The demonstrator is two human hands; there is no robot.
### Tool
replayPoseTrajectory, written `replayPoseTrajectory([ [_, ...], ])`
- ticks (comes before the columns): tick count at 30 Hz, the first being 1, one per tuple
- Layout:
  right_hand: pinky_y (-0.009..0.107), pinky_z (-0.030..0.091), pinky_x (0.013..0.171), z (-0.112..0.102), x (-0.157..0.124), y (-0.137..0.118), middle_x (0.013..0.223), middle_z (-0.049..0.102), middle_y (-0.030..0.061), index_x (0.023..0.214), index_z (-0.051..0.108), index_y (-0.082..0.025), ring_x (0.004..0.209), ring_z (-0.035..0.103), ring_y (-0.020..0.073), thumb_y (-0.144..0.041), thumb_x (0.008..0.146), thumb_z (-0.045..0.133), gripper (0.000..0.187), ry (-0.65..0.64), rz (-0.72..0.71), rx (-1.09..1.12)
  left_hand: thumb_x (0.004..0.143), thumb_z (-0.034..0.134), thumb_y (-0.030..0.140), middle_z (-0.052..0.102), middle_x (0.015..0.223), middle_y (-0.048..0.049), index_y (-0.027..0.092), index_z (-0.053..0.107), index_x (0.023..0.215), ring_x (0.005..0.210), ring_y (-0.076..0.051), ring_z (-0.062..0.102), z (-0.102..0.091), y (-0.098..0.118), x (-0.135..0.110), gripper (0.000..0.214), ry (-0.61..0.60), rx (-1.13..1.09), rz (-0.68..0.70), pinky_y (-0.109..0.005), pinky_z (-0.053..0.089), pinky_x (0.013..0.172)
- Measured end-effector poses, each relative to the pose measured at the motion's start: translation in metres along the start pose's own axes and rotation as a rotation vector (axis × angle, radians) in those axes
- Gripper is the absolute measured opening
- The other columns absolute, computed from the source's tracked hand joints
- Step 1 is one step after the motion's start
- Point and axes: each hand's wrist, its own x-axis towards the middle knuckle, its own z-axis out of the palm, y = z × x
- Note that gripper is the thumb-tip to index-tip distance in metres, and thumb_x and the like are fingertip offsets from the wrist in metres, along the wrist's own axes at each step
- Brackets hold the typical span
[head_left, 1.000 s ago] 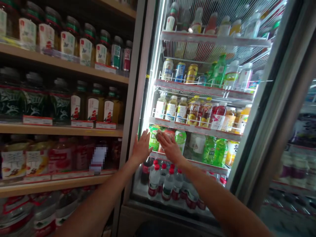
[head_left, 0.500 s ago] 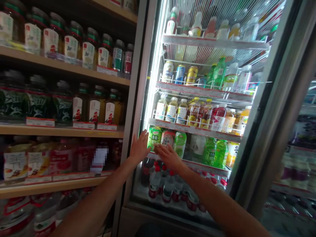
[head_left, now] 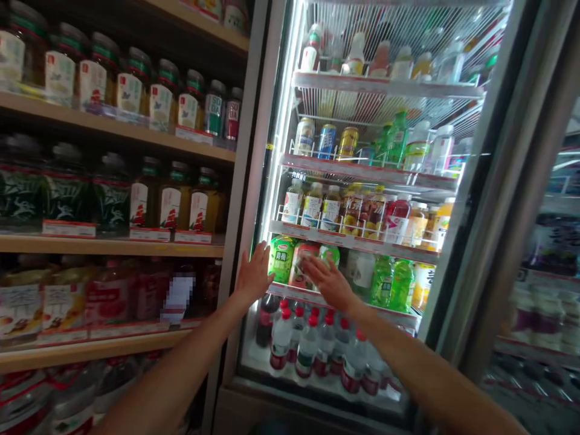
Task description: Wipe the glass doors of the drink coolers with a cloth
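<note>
1. Lit cooler [head_left: 240, 411], packs and bottles on shelves. Lettering that seems reflected suggests a glass front [head_left: 298, 176] between hands and stock; can't confirm.
2. Left hand [head_left: 254, 275]: raised at the cooler's left edge, by the metal frame [head_left: 248, 181]. Fingers extended and spread, wrapped round nothing. Looks braced; contact unclear.
3. Right hand [head_left: 330, 279]: reaching up and left, in front of the red-pink pack [head_left: 298, 279] and partly the green-topped bottle [head_left: 329, 252]. Fingers stretched, slightly bent, close together. Pale patch [head_left: 303, 261] at the tips, maybe a cloth, maybe label. Blurred; can't tell if anything is pinned there.
4. Where things are: red-pink pack on the shelf above the red-capped bottles [head_left: 308, 344], between the green pack [head_left: 281, 260] and the green-topped bottle. All three upright.
5. Progress, done: hands are in position at the cooler's lower left; no bottle or pack off its shelf in either hand. Reads as mid-action, no finished result visible.
6. Progress, left: can't judge how much. Right hand covers only a small patch; green bottles [head_left: 383, 284] further right have no hand near them.
</note>
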Motion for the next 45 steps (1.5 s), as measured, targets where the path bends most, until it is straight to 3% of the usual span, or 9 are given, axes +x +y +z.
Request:
replayPoseTrajectory([
  [5,0.048,0.013,0.112,-0.009,0.018,0.035,0.146,0.033,0.0051,0.137,0.038,-0.02,0.136,0.026,0.0238,-0.016,0.09,0.036,0.048,0.091,0.349,-0.06,0.083,0.046,0.028,0.024,0.148,-0.0182,0.004,0.029,0.138,0.137,-0.027,0.022,0.005,0.004,0.001,0.063,0.024,0.01,-0.025,-0.054,0.019,0.11],
  [11,0.047,0.008,0.113,-0.014,0.002,0.05,0.143,0.04,0.0029,0.139,0.035,-0.023,0.135,0.029,0.0206,-0.009,0.085,0.04,0.056,0.015,0.081,-0.04,0.081,0.046,0.027,0.026,0.147,-0.0193,0.004,0.033,0.137,0.137,-0.028,0.025,0.006,0.011,0.004,0.061,0.083,-0.017,-0.045,-0.055,0.02,0.109],
  [16,0.051,0.01,0.112,-0.024,0.001,0.075,0.144,0.037,0.0056,0.141,0.031,-0.023,0.136,0.026,0.0239,-0.016,0.089,0.039,0.053,0.144,0.424,-0.065,0.082,0.045,0.025,0.026,0.147,-0.0168,0.007,0.034,0.136,0.137,-0.027,0.023,-0.003,0.022,0.019,0.059,0.162,-0.063,0.042,-0.054,0.017,0.111],
  [22,0.041,0.013,0.113,-0.019,-0.019,0.053,0.143,0.041,0.002,0.14,0.031,-0.026,0.133,0.033,0.0168,-0.011,0.087,0.039,0.056,0.058,0.197,0.001,0.082,0.047,0.028,0.03,0.145,-0.0174,0.007,0.033,0.136,0.136,-0.025,0.027,-0.017,0.061,0.035,0.061,0.22,-0.139,0.196,-0.048,0.022,0.111],
  [26,0.038,0.023,0.109,-0.021,-0.001,0.06,0.147,0.033,0.01,0.14,0.031,-0.019,0.134,0.032,0.0167,-0.02,0.089,0.038,0.051,0.209,0.449,0.038,0.083,0.046,0.029,0.031,0.146,-0.0144,0.009,0.031,0.138,0.135,-0.021,0.029,-0.019,0.096,0.044,0.06,0.3,-0.198,0.367,-0.044,0.024,0.111],
  [30,0.046,0.014,0.112,-0.022,0.01,0.071,0.144,0.037,0.009,0.139,0.034,-0.02,0.136,0.027,0.0211,-0.027,0.088,0.043,0.052,0.265,0.558,0.027,0.085,0.042,0.025,0.033,0.145,-0.0136,0.009,0.03,0.138,0.135,-0.02,0.029,-0.015,0.126,0.062,0.057,0.386,-0.213,0.36,-0.043,0.023,0.111],
  [33,0.046,0.01,0.113,-0.018,-0.001,0.072,0.144,0.038,0.0063,0.137,0.038,-0.022,0.137,0.025,0.0201,-0.024,0.087,0.041,0.049,0.219,0.531,0.025,0.089,0.035,0.021,0.036,0.144,-0.0116,0.011,0.032,0.138,0.134,-0.018,0.031,-0.008,0.141,0.074,0.051,0.449,-0.196,0.367,-0.042,0.02,0.112],
  [38,0.047,0.011,0.113,-0.022,-0.031,0.078,0.146,0.034,0.0096,0.138,0.035,-0.017,0.138,0.022,0.0208,-0.02,0.084,0.042,0.055,0.114,0.426,0.046,0.092,0.033,0.031,0.037,0.143,-0.0101,0.013,0.031,0.138,0.133,-0.018,0.034,0.001,0.149,0.079,0.05,0.453,-0.146,0.51,-0.043,0.02,0.111],
  [45,0.048,0.016,0.111,-0.031,-0.086,0.098,0.142,0.04,0.0124,0.139,0.032,-0.019,0.137,0.026,0.0222,-0.028,0.085,0.046,0.056,0.197,0.389,-0.021,0.091,0.035,0.029,0.043,0.14,-0.0084,0.02,0.037,0.136,0.128,-0.018,0.04,0.003,0.162,0.086,0.046,0.49,-0.173,0.433,-0.043,0.021,0.111],
])
